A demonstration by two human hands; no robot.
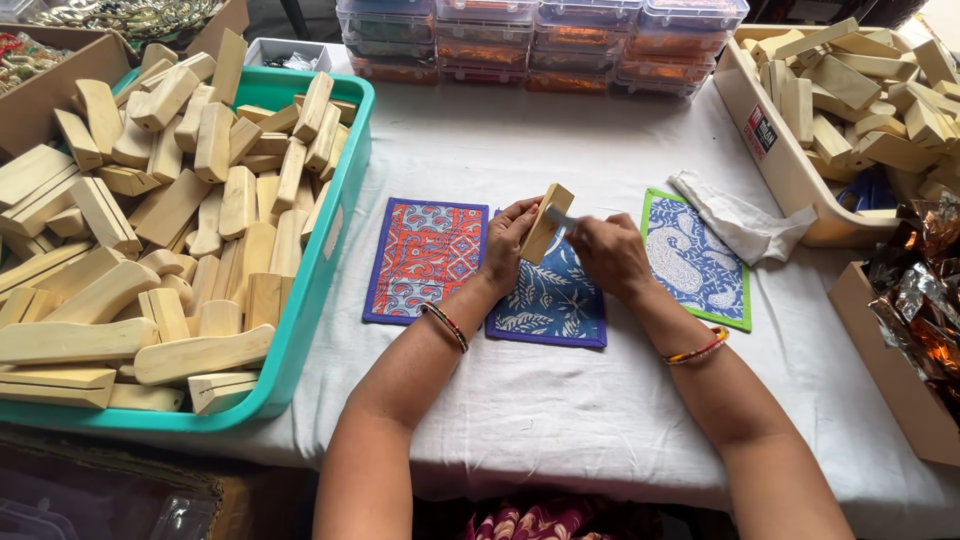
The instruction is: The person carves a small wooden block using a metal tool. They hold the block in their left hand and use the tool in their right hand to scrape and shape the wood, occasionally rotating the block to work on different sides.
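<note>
My left hand (pixel 507 243) grips a pale wooden block (pixel 548 221), held upright above a blue leaf-print cloth mat (pixel 548 300). My right hand (pixel 608 255) pinches a small pale strip (pixel 563 220) against the block's side; what the strip is I cannot tell. Both hands meet over the middle of the white-covered table (pixel 560 400). A red and blue patterned mat (pixel 425 258) lies left of the hands. To their right lies a blue paisley mat with a green border (pixel 695 260).
A teal bin (pixel 320 270) heaped with wooden blocks fills the left. A cream tray (pixel 775 150) of more blocks stands at the right, with a crumpled white cloth (pixel 735 215) beside it. Stacked clear plastic boxes (pixel 540 40) line the back. A cardboard box (pixel 895 370) holds shiny wrappers.
</note>
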